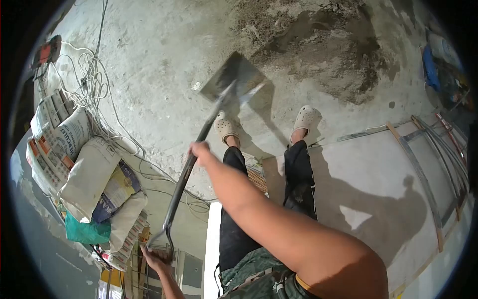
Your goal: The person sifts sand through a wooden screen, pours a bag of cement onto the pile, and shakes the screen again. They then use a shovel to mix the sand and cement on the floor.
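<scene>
A shovel (185, 172) slants across the view, its flat, square metal blade (216, 82) over the concrete floor ahead of my feet. My right hand (200, 151) is wrapped round the middle of the dark shaft. At the lower end, my left hand (158, 256) is closed on the D-shaped handle; some of its fingers are hidden. Right of the blade lies a spread heap of damp grey-brown sand or mortar mix (323, 55). Blade and heap look apart, and nothing piled shows on the blade.
Filled sacks (74, 132) and a green bag (87, 228) are stacked at left. Loose white cable (92, 82) trails over the floor beside them. My beige clogs (304, 118) stand near a pale board (343, 169). A metal frame with hoses (438, 149) lies at right.
</scene>
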`<state>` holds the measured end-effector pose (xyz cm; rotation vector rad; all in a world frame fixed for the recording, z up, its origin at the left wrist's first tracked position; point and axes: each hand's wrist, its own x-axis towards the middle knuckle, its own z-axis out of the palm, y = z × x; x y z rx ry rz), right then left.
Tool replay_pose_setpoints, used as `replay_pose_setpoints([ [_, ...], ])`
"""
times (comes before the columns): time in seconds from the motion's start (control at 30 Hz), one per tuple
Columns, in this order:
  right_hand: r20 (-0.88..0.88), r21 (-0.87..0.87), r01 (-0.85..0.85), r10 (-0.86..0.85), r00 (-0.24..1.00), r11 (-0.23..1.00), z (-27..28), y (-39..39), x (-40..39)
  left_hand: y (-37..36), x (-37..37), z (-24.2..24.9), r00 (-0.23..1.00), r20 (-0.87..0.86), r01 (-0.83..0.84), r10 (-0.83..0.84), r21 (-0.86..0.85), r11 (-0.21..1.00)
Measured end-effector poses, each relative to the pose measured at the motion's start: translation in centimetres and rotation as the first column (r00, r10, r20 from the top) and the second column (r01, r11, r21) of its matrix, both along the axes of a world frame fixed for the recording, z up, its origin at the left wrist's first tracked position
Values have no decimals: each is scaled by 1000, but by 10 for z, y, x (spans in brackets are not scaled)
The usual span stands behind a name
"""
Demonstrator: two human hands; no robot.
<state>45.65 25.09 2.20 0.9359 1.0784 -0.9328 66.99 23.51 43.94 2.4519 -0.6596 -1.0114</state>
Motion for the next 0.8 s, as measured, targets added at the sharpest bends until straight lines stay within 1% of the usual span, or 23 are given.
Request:
replay_pose_setpoints([
  [0.03, 34, -20, 65, -64, 997, 998, -46, 9, -24, -14, -38, -19, 994, -106, -32, 39, 65, 997],
  [0.07, -249, 108, -261, 280, 927, 959, -74, 5, -73, -30, -44, -54, 979, -194, -30, 57, 141, 990],
  [0.1, -332, -77, 57, -80, 940, 995, -120, 32, -142, -36, -75, -97, 969, -236, -27, 69, 174, 984],
  [0.13, -277, -300, 363, -444, 852, 882, -160, 58, -212, -33, -156, -124, 960, -281, 32, 13, 154, 988],
  [0.17, -106, -121, 187, -200, 974, 975, -113, 53, -326, -22, -220, -144, 895, -418, 183, -155, 27, 983],
  [0.2, -303, -41, 98, -106, 947, 994, -61, 52, -386, -12, -269, -147, 867, -416, 274, -276, -65, 959],
  [0.23, -387, -2, 175, -162, 908, 985, -63, 54, -406, -4, -298, -148, 831, -401, 356, -386, -151, 922],
  [0.27, -413, 21, 233, -204, 888, 972, -54, 52, -412, 5, -294, -155, 832, -411, 337, -372, -157, 928],
  [0.3, -421, 57, 289, -239, 875, 956, -46, 55, -399, 19, -273, -159, 810, -392, 386, -437, -204, 900],
  [0.33, -418, 67, 280, -228, 880, 958, -43, 60, -388, 33, -255, -163, 777, -375, 441, -506, -249, 862],
  [0.4, -405, -75, 371, -368, 837, 926, -34, 79, -378, 64, -228, -167, 718, -399, 467, -571, -333, 819],
  [0.43, -415, -69, 360, -355, 838, 930, -26, 87, -376, 79, -214, -170, 679, -419, 469, -603, -385, 795],
  [0.5, -376, -167, 442, -471, 798, 881, -7, 97, -367, 101, -192, -169, 621, -357, 545, -698, -443, 712],
  [0.53, -340, -163, 470, -497, 799, 867, 2, 103, -365, 106, -176, -168, 571, -344, 624, -745, -407, 666],
  [0.57, -319, -192, 471, -509, 799, 861, 13, 107, -365, 109, -164, -172, 497, -239, 693, -834, -469, 547],
  [0.63, -276, -263, 537, -596, 754, 802, 27, 116, -367, 95, -173, -161, 265, 11, 824, -964, -522, 221],
  [0.7, -261, -284, 526, -593, 762, 802, 45, 121, -376, 78, -166, -163, 1, 66, 817, -998, -575, -37],
  [0.73, -268, -273, 532, -595, 758, 801, 56, 121, -380, 68, -162, -163, -114, 122, 807, -986, -567, -163],
  [0.77, -235, -344, 518, -606, 760, 783, 66, 121, -383, 60, -160, -164, -225, 178, 780, -958, -556, -286],
  [0.8, -149, -420, 539, -641, 753, 730, 80, 117, -386, 53, -159, -164, -225, 179, 772, -958, -568, -287],
])
